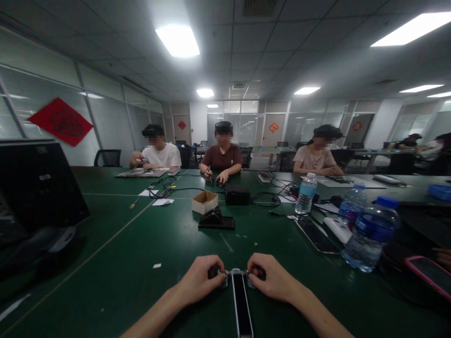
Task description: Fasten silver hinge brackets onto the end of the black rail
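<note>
A long narrow black device with a pale rim (242,300) lies on the green table (123,263), pointing away from me. My left hand (201,278) is closed in a pinch on the left side of its far end. My right hand (269,278) pinches the right side of the same end. Small metal parts sit under the fingertips; I cannot make them out.
Ahead stand a black stand (215,219), a small cardboard box (205,202) and a black box (237,194). Water bottles (369,234), a phone (316,236) and cables crowd the right. A dark monitor (35,188) stands at left. Three people sit across the table.
</note>
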Demonstrator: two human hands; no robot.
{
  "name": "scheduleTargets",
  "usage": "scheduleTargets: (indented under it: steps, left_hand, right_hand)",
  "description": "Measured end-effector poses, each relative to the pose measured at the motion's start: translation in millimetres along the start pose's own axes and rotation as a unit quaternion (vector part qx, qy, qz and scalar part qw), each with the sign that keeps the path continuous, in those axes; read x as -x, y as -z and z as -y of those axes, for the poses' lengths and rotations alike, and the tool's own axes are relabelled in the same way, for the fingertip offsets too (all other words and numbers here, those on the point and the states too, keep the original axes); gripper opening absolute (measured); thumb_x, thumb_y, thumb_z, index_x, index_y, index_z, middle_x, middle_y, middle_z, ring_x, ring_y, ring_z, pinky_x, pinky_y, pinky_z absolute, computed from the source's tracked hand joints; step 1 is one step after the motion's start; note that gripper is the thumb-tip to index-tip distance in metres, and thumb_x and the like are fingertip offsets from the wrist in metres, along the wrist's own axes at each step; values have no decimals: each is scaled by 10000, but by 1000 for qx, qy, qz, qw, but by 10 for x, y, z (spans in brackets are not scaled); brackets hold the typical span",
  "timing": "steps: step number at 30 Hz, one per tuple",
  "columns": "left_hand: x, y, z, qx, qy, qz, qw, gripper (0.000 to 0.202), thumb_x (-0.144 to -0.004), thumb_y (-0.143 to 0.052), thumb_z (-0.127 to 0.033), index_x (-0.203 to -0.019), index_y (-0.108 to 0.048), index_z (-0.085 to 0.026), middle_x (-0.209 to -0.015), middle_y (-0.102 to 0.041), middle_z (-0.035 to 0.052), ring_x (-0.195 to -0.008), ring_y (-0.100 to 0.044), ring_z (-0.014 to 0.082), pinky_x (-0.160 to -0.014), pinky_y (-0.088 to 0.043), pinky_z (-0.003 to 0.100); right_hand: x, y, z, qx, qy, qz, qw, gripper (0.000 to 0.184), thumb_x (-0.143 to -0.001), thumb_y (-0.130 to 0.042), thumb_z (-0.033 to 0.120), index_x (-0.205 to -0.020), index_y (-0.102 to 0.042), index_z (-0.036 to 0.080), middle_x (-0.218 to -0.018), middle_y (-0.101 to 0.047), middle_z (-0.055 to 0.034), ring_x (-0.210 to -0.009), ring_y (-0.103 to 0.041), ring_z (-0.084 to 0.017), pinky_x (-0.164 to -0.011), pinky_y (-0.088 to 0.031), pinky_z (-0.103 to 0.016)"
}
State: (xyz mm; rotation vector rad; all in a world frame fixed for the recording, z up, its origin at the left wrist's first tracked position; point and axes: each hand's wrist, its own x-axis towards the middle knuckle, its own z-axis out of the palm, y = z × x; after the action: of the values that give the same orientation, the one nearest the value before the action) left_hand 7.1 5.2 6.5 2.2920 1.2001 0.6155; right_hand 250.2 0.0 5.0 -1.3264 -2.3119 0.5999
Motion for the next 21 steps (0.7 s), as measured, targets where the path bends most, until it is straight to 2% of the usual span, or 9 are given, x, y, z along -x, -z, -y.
scheduleTargets:
  steps: [8, 13, 17, 21]
  left_hand:
    - [-9, -40, 40, 8, 2, -14, 1000, 72, -786, -614, -153, -834, -667, -146, -722, -581, -28, -631, -507, 111, -588, -370, 189]
    - [-15, -45, 51, 22, 6, -11, 1000, 79, -795, -617, -190, -847, -663, -153, -747, -593, -24, -642, -515, 117, -592, -380, 195]
    - [-12, -45, 55, 42, 4, -17, 999, 111, -845, -583, -246, -855, -645, -155, -765, -610, -20, -655, -528, 118, -600, -390, 195]
    - [-9, -48, 59, 43, 10, -14, 999, 82, -818, -610, -223, -865, -635, -160, -776, -608, -25, -673, -522, 120, -612, -387, 196]
  right_hand:
    - [-9, 15, 44, -9, -13, 3, 1000, 78, -771, -568, 185, -812, -630, 163, -765, -599, -10, -678, -527, -125, -594, -403, -214]
    - [-1, 35, 53, -18, -24, 9, 1000, 106, -795, -557, 227, -838, -633, 167, -824, -609, -25, -702, -539, -136, -595, -414, -223]
    - [-4, 17, 35, -7, -15, 3, 1000, 94, -791, -562, 223, -820, -634, 170, -796, -606, -16, -701, -536, -136, -630, -416, -235]
    - [-11, -5, 8, -6, -14, -1, 1000, 96, -789, -564, 230, -817, -632, 170, -789, -603, -16, -695, -534, -138, -626, -415, -239]
